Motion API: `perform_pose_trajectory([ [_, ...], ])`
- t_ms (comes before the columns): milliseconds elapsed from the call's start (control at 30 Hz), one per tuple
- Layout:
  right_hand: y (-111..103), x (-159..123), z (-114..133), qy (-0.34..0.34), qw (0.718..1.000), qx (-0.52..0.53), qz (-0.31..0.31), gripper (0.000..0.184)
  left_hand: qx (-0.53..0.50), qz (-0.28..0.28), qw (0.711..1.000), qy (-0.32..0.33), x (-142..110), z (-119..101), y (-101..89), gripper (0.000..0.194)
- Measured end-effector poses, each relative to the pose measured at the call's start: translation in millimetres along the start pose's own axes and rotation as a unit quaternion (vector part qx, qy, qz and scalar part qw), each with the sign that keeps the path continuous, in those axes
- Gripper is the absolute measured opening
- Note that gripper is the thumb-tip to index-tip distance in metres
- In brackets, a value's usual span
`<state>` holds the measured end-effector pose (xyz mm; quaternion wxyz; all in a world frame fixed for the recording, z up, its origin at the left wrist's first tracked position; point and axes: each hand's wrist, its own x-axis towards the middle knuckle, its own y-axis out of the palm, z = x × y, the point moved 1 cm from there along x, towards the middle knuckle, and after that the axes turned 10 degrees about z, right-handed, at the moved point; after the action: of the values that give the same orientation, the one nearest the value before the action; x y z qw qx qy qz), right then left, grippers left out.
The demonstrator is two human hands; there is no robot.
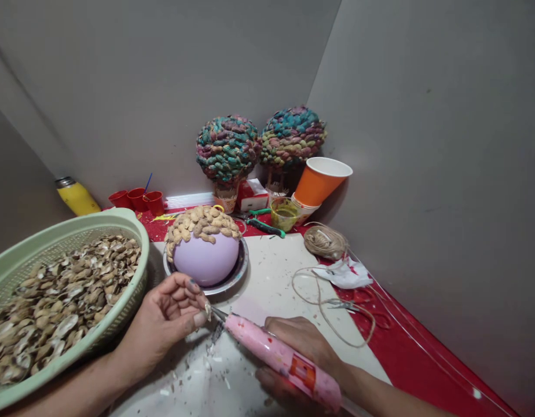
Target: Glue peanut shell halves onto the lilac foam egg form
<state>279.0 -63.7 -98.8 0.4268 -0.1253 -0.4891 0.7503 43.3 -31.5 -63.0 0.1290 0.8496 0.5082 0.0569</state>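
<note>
Between thumb and fingers, my left hand (174,310) pinches a peanut shell (208,311). My right hand (302,347) is wrapped round a pink hot glue gun (267,347), its nozzle (219,314) right at the shell. Behind my hands a lilac balloon (206,258) sits in a round metal bowl (237,282). Peanut shells (202,223) cover the balloon's upper part. To the left, a pale green plastic basket (139,231) holds a heap of loose shell halves (63,301).
Two balls of coloured peanut shells (227,147) stand on cups at the back. Orange paper cups (317,185), pliers (265,227), red cups (153,202), a yellow bottle (77,197), twine (325,240) and scissors (343,305) lie around the white board (271,272). Grey walls enclose the table.
</note>
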Motion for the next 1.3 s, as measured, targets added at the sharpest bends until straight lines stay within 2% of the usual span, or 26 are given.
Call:
perform_pose_trajectory([
  [200, 0.8, 2.7, 1.4, -0.046, 0.997, -0.035, -0.059, 0.041, -0.007, -0.002, 1.000, -0.003, 0.4, 0.0, -0.7, 0.030],
  [433, -3.8, 4.3, 5.4, -0.079, 0.995, -0.009, -0.060, 0.036, -0.007, -0.010, 1.000, -0.006, 0.0, -1.2, -0.1, 0.029],
  [733, -2.4, 7.4, 6.4, -0.075, 0.994, -0.032, -0.076, 0.039, -0.013, -0.009, 1.000, -0.008, -0.3, -0.7, -1.0, 0.030],
  [1033, -0.3, 8.6, 3.7, -0.052, 0.996, -0.048, -0.053, 0.046, -0.025, -0.013, 1.000, -0.006, -0.1, -1.8, 0.5, 0.029],
  [1300, -1.2, 8.8, 4.9, -0.077, 0.993, -0.046, -0.073, 0.046, -0.024, -0.006, 1.000, -0.006, -0.2, -0.8, -0.7, 0.029],
])
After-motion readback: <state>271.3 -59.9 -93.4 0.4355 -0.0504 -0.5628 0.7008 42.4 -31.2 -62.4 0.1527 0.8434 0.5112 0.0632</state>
